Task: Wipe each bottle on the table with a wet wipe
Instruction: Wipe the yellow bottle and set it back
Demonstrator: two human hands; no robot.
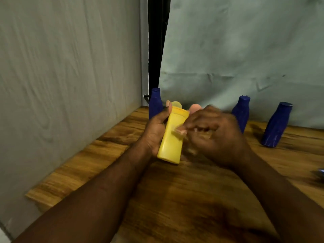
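**Yellow bottle in hand, three blue ones waiting**

From the head view: the left hand (154, 132) is wrapped around a yellow bottle (172, 137), held tilted above the wooden table (175, 199), cap end pointing away. The right hand (213, 134) presses in against the bottle's side, fingers curled and blurred; whether a wet wipe sits under them cannot be told, nor what that hand is gripping.

The risk, as a judgement: the bottle is smooth and a damp rub could make it slip from the left palm and drop onto the table. A loose cap could pop if squeezed. A wide elbow swing could topple the nearby standing bottles.

The count: one yellow bottle, and three blue bottles, one behind the hands (155, 104), one right of them (241, 113), one further right (277, 125). Two hands.
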